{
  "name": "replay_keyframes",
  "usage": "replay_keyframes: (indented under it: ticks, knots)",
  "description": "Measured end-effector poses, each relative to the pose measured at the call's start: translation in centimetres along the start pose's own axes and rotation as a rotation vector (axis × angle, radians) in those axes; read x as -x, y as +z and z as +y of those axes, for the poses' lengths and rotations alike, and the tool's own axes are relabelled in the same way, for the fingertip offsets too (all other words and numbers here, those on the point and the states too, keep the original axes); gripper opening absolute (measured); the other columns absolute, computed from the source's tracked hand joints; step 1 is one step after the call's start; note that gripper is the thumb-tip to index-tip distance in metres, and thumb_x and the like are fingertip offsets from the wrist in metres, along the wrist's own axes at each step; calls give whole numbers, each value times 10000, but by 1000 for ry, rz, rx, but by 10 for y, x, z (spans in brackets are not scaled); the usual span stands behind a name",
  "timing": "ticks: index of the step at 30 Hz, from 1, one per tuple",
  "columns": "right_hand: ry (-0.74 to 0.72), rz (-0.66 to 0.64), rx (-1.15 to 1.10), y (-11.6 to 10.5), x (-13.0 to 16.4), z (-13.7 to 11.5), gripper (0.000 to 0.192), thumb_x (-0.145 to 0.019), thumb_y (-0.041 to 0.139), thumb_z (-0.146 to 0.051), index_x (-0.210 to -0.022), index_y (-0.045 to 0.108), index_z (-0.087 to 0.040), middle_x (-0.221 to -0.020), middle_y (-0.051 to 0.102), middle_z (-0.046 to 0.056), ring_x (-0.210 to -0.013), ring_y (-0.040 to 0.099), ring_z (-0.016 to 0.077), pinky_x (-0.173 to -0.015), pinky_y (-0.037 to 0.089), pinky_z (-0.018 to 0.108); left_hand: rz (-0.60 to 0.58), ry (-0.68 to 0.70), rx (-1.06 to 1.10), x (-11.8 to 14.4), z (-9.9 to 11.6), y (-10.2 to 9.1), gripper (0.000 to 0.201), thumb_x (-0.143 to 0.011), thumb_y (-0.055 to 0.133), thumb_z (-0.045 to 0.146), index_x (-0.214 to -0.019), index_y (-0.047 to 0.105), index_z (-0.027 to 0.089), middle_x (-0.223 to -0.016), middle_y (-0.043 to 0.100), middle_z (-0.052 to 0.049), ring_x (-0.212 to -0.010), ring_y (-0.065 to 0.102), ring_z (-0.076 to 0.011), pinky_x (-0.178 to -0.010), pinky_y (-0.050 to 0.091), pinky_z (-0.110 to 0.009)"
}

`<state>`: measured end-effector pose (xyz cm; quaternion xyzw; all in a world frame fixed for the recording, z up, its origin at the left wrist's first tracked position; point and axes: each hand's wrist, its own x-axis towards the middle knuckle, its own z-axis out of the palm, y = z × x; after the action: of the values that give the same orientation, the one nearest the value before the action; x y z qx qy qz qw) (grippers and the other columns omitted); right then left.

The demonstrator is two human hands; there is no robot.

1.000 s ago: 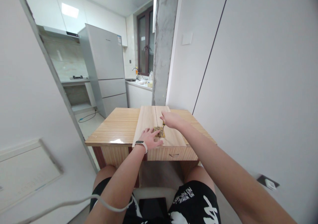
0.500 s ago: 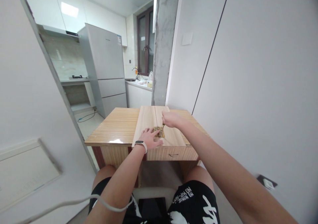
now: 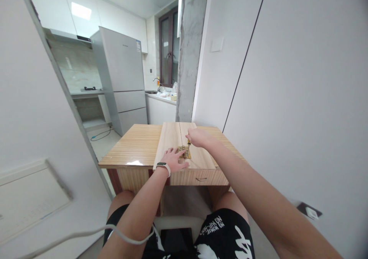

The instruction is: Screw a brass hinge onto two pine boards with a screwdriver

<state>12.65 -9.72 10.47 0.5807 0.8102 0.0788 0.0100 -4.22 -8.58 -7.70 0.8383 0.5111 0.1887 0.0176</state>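
Two pale wooden boards (image 3: 171, 140) lie side by side on the desk, with a narrow seam between them. A brass-coloured hinge (image 3: 187, 155) spans that seam near the front. My left hand (image 3: 174, 160) is spread flat over the left board, its fingertips touching the hinge. My right hand (image 3: 198, 137) is wrapped round the handle of a screwdriver (image 3: 189, 145), held nearly upright. The screwdriver's tip meets the right part of the hinge; the screw under it is too small to make out.
The boards rest on a wooden desk (image 3: 130, 144) with a handled drawer front (image 3: 201, 179). A white wall (image 3: 287, 98) stands close on the right. Beyond the desk are a grey fridge (image 3: 123, 67) and a sink counter. A white cable (image 3: 86, 234) crosses my left forearm.
My right hand has shifted slightly round the screwdriver, and more of its yellowish handle shows. My left hand stays in place on the board and hinge.
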Motion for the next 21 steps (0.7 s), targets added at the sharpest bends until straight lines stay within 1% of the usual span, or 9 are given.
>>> replay_keyframes:
  ticks: [5, 9, 11, 14, 16, 19, 21]
  knots:
    - [15, 19, -3, 1, -2, 3, 445, -1030, 438, -495, -1161, 673, -141, -1133, 723, 190, -1075, 678, 286, -836, 476, 332, -2, -5, 4, 0, 1, -1, 820, -802, 442, 859, -1481, 481, 401, -1505, 489, -54, -1370, 377, -392, -1101, 337, -564]
    - [57, 40, 6, 4, -6, 2, 476, -1029, 418, -520, -1098, 714, -154, -1117, 726, 188, -1089, 671, 286, -859, 471, 331, -2, -5, -2, -1, 1, -1, 811, -805, 445, 854, -1476, 488, 401, -1504, 490, -55, -1366, 385, -391, -1098, 344, -562]
    - [70, 43, 12, 7, -7, 2, 487, -1034, 394, -518, -1112, 707, -153, -1125, 722, 192, -1091, 670, 293, -868, 472, 345, -9, -5, -3, -1, 2, -2, 813, -806, 443, 853, -1480, 484, 400, -1503, 492, -55, -1367, 384, -390, -1098, 343, -562]
    - [56, 47, 11, 12, -6, 1, 471, -1047, 368, -467, -1259, 625, -134, -1149, 712, 199, -1078, 673, 292, -863, 477, 354, -20, -11, 1, -1, 2, -3, 820, -805, 445, 853, -1488, 472, 400, -1509, 486, -51, -1375, 377, -388, -1107, 334, -559]
    - [7, 36, 23, 14, -3, 1, 447, -1048, 361, -400, -1336, 563, -125, -1199, 692, 206, -1083, 670, 289, -860, 482, 354, -24, -15, 2, -1, 2, -3, 816, -806, 448, 849, -1488, 472, 402, -1518, 478, -46, -1376, 376, -386, -1113, 328, -556]
    - [-116, 1, 65, 12, 0, 1, 387, -1027, 371, -309, -1287, 601, -138, -1326, 624, 213, -1145, 642, 302, -887, 481, 365, -18, -12, 2, 0, 1, -3, 806, -808, 452, 843, -1484, 475, 405, -1529, 468, -41, -1374, 377, -384, -1117, 325, -554]
    - [-109, -39, 53, 8, 2, 2, 360, -1009, 404, -289, -1265, 618, -152, -1356, 607, 202, -1185, 621, 305, -913, 474, 361, -13, -10, 4, 0, 1, -2, 801, -811, 451, 841, -1483, 476, 407, -1527, 471, -39, -1374, 377, -384, -1116, 326, -553]
